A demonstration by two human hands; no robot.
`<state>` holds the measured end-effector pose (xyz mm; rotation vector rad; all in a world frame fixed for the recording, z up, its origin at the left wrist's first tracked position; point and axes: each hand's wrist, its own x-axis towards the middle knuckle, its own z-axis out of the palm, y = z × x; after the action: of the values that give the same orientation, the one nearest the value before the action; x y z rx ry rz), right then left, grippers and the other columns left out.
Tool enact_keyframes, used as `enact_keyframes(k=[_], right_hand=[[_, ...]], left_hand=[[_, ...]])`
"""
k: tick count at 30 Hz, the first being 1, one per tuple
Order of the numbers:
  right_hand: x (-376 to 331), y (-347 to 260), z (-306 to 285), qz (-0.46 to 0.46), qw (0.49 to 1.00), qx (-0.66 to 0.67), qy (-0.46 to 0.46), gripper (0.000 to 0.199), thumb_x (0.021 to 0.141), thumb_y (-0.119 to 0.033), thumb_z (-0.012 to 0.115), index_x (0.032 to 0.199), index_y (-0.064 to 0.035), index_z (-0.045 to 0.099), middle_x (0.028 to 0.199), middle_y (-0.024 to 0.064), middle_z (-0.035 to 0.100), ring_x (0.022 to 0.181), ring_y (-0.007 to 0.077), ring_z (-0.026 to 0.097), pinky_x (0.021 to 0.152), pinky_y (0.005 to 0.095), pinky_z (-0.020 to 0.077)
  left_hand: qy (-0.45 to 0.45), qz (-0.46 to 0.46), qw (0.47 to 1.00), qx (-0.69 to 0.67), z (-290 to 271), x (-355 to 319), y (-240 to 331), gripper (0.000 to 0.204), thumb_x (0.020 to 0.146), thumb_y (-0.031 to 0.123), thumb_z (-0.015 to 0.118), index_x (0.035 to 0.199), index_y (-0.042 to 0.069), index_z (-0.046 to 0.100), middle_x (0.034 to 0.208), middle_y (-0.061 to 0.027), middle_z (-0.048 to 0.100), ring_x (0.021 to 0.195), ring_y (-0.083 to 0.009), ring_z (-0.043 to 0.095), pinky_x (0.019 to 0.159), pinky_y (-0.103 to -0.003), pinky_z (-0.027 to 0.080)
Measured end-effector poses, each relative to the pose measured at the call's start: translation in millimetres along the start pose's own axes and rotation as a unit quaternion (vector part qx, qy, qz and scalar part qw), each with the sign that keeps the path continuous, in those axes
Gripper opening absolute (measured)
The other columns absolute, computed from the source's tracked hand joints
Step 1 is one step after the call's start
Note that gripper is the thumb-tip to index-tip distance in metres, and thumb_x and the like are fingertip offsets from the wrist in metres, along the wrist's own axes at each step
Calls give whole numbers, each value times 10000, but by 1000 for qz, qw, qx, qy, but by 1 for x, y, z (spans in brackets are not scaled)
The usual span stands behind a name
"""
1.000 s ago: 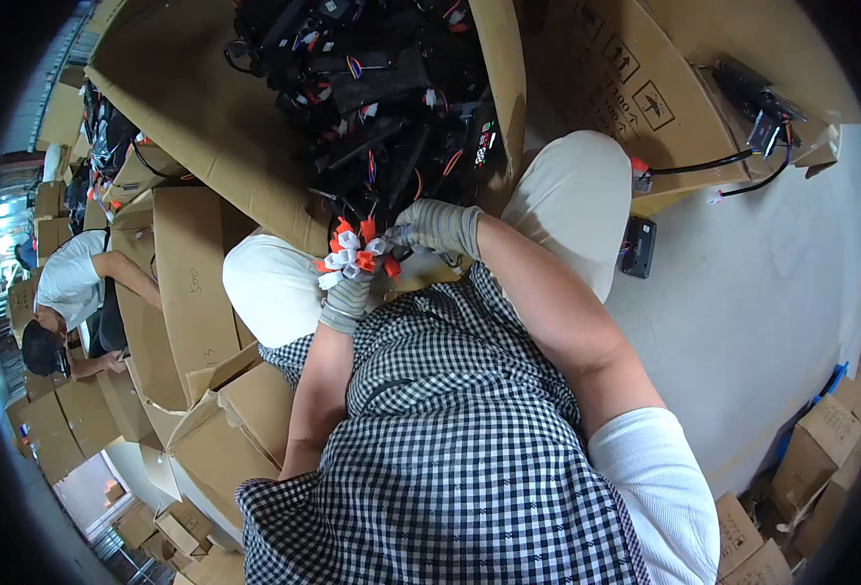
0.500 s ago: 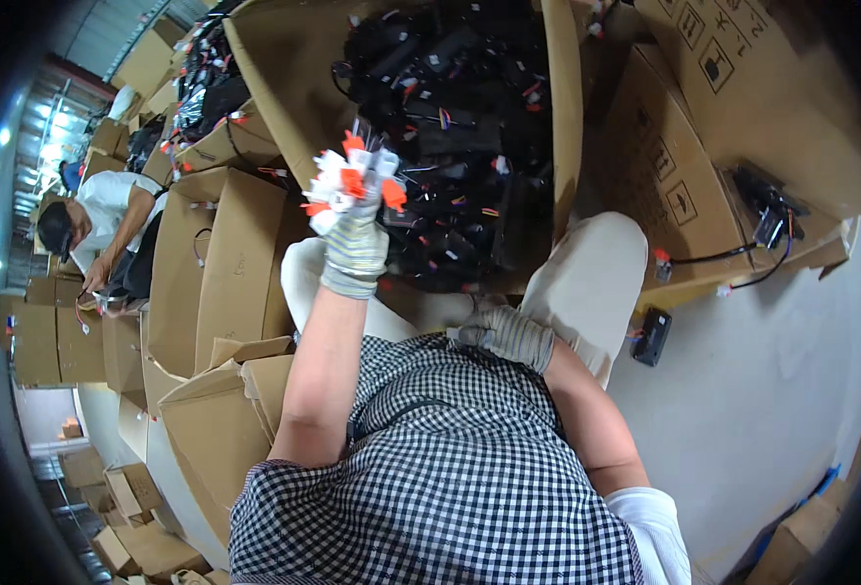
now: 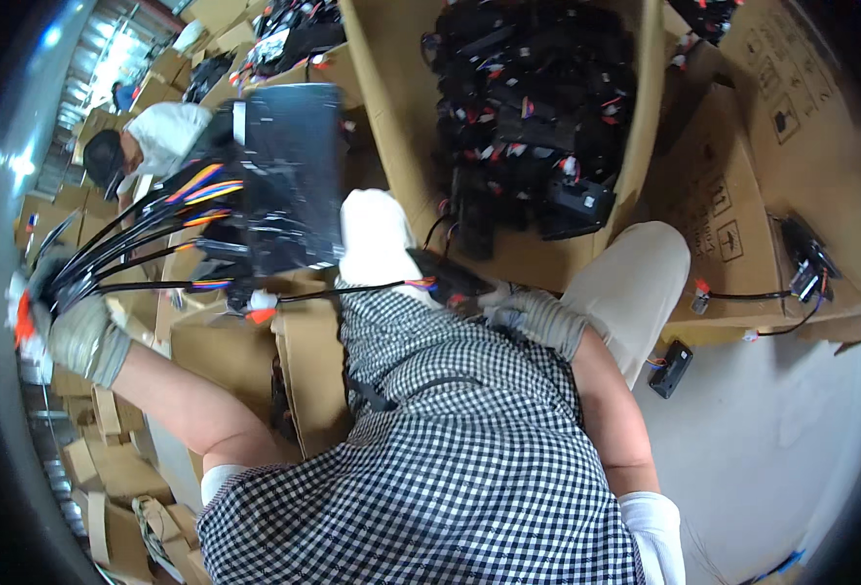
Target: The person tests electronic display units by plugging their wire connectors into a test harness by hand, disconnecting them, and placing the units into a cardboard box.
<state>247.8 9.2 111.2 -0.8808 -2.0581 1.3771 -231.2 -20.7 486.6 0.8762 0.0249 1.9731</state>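
Observation:
My left hand (image 3: 87,341), in a striped work glove, is raised at the far left and closed round a bunch of black cables (image 3: 118,249) near their white and orange connectors (image 3: 26,317). From those cables hangs a cluster of flat black electronic modules (image 3: 292,180), some with coloured wires, blurred by motion. Over my lap, my gloved right hand (image 3: 537,317) is closed at the end of a single black module (image 3: 455,278). Its cable runs leftward to a white and orange connector (image 3: 262,306). My right fingers are partly hidden.
A large open carton (image 3: 645,127) ahead holds many black modules (image 3: 528,127). Further cartons (image 3: 727,195) stand right, with one module (image 3: 808,268) on a flap and another (image 3: 671,369) on the floor. A person (image 3: 162,136) works at the left. An open carton (image 3: 313,380) stands beside my left arm.
My left hand has swung left and down, drawing the cluster of modules out over the left cartons. A single module now shows at my right hand. The view has shifted.

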Motion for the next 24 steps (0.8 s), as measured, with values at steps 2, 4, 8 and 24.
enact_keyframes(k=[2, 4, 8, 24], right_hand=[[-2, -2, -4, 10, 999, -20, -35, 294, 899, -296, 481, 1103, -143, 627, 1148, 99, 567, 1082, 256, 506, 942, 337, 363], [3, -9, -8, 52, 998, -44, -16, 277, 889, -278, 520, 989, -47, 636, 945, 101, 649, 862, 224, 613, 786, 341, 463], [32, 5, 6, 262, 964, 25, -24, 312, 875, -329, 510, 901, -55, 656, 950, 105, 612, 866, 227, 580, 762, 326, 439], [39, 22, 18, 159, 985, 57, -32, 308, 900, -303, 508, 903, -13, 611, 860, 98, 635, 749, 165, 582, 720, 288, 451]], left_hand=[[161, 223, 940, 201, -2, 1, 87, 78, 755, 88, 467, 762, 29, 519, 754, -114, 568, 715, -257, 561, 799, -461, 440], [112, 257, 940, 192, 17, -44, 79, 78, 765, 94, 469, 711, 60, 513, 698, -83, 551, 686, -237, 547, 779, -436, 443], [211, 364, 785, 455, -13, -83, 98, 93, 775, 146, 535, 692, 110, 512, 680, -18, 534, 648, -165, 518, 683, -330, 416], [769, -6, 451, 454, -282, -429, 42, 267, 843, 345, 525, 853, 82, 567, 844, -96, 607, 694, -203, 564, 578, -335, 443]])
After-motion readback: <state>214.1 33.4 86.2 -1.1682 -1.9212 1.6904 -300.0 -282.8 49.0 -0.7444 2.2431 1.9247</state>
